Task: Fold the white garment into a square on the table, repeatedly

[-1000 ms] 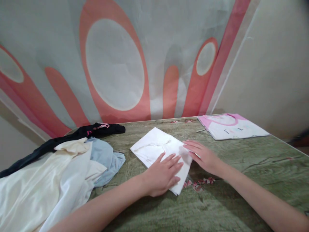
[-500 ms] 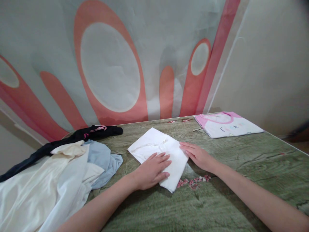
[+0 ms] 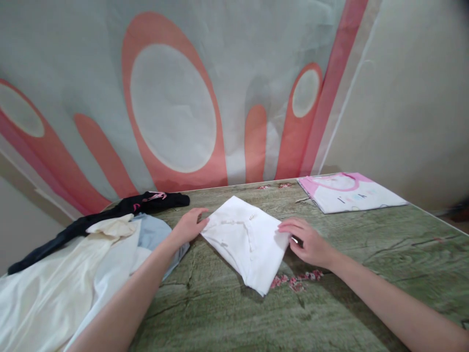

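A folded white garment (image 3: 238,244) with ruffled trim and a small shiny ornament lies near the middle of the table, one corner pointing toward me. At its left corner, my left hand (image 3: 189,227) pinches the cloth between thumb and fingers. My right hand (image 3: 308,242) grips the right corner, fingers on top and thumb at the edge underneath. What kind of garment it is cannot be made out from the folds.
Loose cream and white clothes (image 3: 66,283), a light blue cloth (image 3: 152,232) and a black garment (image 3: 110,215) lie heaped on the left. A folded pink-and-white T-shirt (image 3: 359,195) lies at the back right of the wood-patterned table (image 3: 227,322). A wall stands behind.
My left hand has moved from lying flat on the garment's near part to its left corner. My right hand has gone from resting flat at the right edge to gripping that corner.
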Action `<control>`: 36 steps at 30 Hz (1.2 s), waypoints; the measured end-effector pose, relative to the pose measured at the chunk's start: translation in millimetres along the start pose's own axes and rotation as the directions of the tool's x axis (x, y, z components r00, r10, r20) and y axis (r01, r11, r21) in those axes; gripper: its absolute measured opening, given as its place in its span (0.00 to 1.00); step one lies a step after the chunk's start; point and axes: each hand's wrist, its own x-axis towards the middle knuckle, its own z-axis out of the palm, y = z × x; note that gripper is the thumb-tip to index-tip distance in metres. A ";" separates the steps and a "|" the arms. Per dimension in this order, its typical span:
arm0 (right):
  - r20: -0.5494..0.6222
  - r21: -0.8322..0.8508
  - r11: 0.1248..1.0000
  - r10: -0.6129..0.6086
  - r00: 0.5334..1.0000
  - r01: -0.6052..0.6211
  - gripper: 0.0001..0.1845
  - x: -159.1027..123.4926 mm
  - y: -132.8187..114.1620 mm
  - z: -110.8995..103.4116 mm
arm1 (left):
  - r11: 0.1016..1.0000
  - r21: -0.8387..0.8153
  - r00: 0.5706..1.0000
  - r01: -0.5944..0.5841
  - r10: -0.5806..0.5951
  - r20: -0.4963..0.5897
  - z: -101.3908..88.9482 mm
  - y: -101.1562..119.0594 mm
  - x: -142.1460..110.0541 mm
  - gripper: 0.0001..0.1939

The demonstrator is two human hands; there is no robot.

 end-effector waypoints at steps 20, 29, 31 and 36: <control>0.456 0.061 0.998 -0.040 0.889 0.014 0.23 -2.6 2.4 -16.8 | 0.930 -0.274 0.889 0.244 -0.101 0.447 -5.2 11.8 -20.5 0.29; 0.455 0.083 0.978 0.134 0.880 -0.191 0.24 -11.0 50.5 -32.2 | 0.999 0.029 0.882 0.034 -0.043 0.469 -26.0 26.6 -28.7 0.07; 0.478 0.114 0.969 0.141 0.867 -0.220 0.25 -10.0 46.2 -33.8 | 0.992 0.112 0.869 -0.060 -0.003 0.495 -28.5 31.8 -32.0 0.07; 0.540 0.129 0.952 0.168 0.825 -0.279 0.27 -6.9 34.4 -39.9 | 0.957 0.187 0.863 -0.222 0.104 0.494 -21.7 61.1 -48.8 0.23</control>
